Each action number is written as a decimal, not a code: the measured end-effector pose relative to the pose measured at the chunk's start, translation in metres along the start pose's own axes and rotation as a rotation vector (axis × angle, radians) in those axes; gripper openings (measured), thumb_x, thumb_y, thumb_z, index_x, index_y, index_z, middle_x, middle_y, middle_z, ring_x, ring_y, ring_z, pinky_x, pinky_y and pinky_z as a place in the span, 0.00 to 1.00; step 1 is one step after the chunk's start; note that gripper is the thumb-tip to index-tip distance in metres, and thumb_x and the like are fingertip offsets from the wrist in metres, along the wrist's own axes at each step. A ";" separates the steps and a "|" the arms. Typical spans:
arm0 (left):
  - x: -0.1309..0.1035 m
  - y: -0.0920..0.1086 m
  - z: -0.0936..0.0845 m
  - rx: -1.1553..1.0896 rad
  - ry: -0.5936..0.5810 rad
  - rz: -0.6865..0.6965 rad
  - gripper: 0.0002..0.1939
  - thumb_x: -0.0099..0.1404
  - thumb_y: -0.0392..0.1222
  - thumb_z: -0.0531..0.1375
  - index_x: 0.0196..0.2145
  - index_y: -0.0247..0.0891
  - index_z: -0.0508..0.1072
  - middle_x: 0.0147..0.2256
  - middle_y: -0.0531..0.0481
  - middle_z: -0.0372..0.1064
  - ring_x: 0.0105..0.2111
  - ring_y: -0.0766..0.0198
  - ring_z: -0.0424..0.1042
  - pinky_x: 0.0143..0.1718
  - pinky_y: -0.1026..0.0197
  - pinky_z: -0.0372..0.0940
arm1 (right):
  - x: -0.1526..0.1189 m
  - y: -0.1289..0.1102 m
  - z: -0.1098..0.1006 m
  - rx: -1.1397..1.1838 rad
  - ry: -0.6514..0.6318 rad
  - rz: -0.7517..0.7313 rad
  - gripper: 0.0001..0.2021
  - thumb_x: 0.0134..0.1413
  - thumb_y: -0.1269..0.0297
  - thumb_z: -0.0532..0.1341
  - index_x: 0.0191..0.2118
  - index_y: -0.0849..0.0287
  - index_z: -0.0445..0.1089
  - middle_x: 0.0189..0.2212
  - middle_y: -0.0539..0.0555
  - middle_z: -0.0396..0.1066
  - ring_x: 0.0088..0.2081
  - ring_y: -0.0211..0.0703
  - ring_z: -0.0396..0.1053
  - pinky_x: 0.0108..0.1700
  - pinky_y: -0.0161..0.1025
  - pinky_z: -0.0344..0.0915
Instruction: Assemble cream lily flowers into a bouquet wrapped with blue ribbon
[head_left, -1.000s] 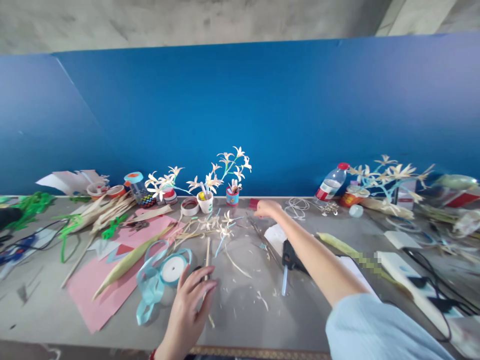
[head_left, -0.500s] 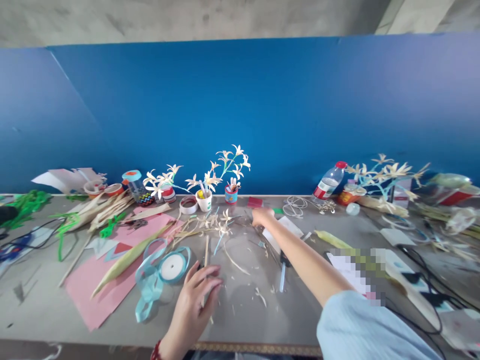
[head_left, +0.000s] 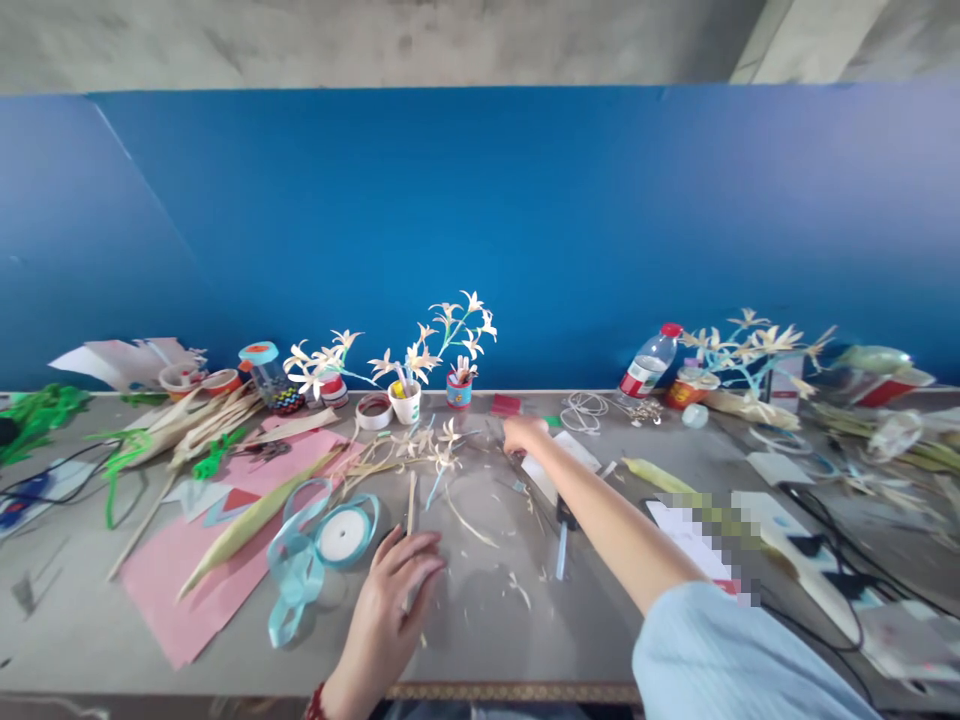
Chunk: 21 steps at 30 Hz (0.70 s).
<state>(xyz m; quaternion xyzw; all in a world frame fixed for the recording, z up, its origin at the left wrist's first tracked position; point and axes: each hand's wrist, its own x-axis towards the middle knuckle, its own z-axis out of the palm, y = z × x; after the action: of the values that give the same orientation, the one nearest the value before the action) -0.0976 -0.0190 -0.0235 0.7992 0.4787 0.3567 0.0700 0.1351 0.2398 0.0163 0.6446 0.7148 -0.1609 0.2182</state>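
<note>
My left hand (head_left: 397, 590) rests low over the front of the table, its fingers spread loosely across a thin pale stick (head_left: 411, 500). Just left of it stands a spool of light blue ribbon (head_left: 343, 535), with loose loops trailing beside it. My right hand (head_left: 525, 436) reaches far forward, fingers closed and pointing down at the tabletop. Whatever it pinches, if anything, is hidden. A white paper sheet (head_left: 551, 465) lies partly under the right forearm. Between the hands lies a pale flower on a blue stem (head_left: 444, 458). A glue gun (head_left: 564, 520) with a bluish stick sits beside the right forearm.
Pale flower sprays stand along the blue wall, by a white cup (head_left: 405, 402) and a small blue-red pot (head_left: 459, 390). Pink paper (head_left: 172, 590) and a corn husk (head_left: 247, 535) lie left. A bottle (head_left: 651, 362), white cord (head_left: 583, 412) and power strip (head_left: 810, 580) are right.
The view has turned slightly to the right, so the table items appear a little further left. Both hands keep nearly the same place and pose.
</note>
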 end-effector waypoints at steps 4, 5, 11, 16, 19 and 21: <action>-0.001 0.002 -0.002 -0.020 -0.008 0.000 0.12 0.69 0.31 0.54 0.42 0.43 0.75 0.46 0.43 0.79 0.51 0.56 0.76 0.61 0.41 0.63 | 0.000 -0.008 -0.002 0.040 0.045 0.022 0.17 0.65 0.60 0.62 0.56 0.60 0.68 0.54 0.58 0.70 0.49 0.50 0.73 0.49 0.51 0.73; -0.002 0.001 -0.003 -0.021 0.000 -0.008 0.12 0.69 0.31 0.54 0.42 0.43 0.75 0.47 0.44 0.78 0.51 0.56 0.76 0.61 0.42 0.63 | -0.001 -0.008 -0.004 0.059 0.064 0.026 0.17 0.65 0.60 0.62 0.56 0.60 0.68 0.54 0.58 0.70 0.49 0.50 0.73 0.49 0.51 0.73; -0.007 -0.006 -0.006 -0.056 0.053 -0.066 0.10 0.69 0.34 0.56 0.42 0.44 0.76 0.48 0.43 0.77 0.50 0.55 0.76 0.58 0.44 0.67 | -0.021 0.006 -0.020 0.237 0.295 -0.019 0.16 0.66 0.60 0.62 0.55 0.59 0.68 0.53 0.58 0.70 0.48 0.49 0.73 0.48 0.51 0.73; 0.009 0.005 -0.006 -0.202 0.078 -0.125 0.10 0.70 0.34 0.55 0.42 0.42 0.76 0.48 0.42 0.76 0.49 0.56 0.77 0.50 0.55 0.73 | -0.067 0.024 -0.024 0.431 0.710 -0.278 0.07 0.65 0.68 0.56 0.41 0.61 0.71 0.42 0.56 0.74 0.43 0.45 0.72 0.46 0.42 0.69; 0.026 0.018 -0.004 -0.272 0.092 -0.095 0.10 0.69 0.34 0.55 0.43 0.42 0.76 0.49 0.42 0.76 0.49 0.56 0.76 0.51 0.55 0.72 | -0.101 0.023 -0.013 0.533 0.873 -0.501 0.10 0.62 0.71 0.51 0.32 0.58 0.67 0.36 0.56 0.72 0.39 0.43 0.71 0.45 0.38 0.67; 0.037 0.028 -0.001 -0.336 0.116 -0.108 0.11 0.69 0.36 0.56 0.45 0.42 0.76 0.50 0.41 0.75 0.48 0.55 0.76 0.50 0.54 0.72 | -0.123 0.013 0.002 0.581 0.906 -0.658 0.10 0.59 0.70 0.52 0.27 0.56 0.63 0.32 0.54 0.71 0.37 0.43 0.70 0.44 0.39 0.67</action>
<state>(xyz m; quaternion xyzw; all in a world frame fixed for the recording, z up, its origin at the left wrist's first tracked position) -0.0680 -0.0037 0.0086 0.7273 0.4579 0.4731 0.1939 0.1575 0.1352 0.0789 0.4281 0.8243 -0.1183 -0.3509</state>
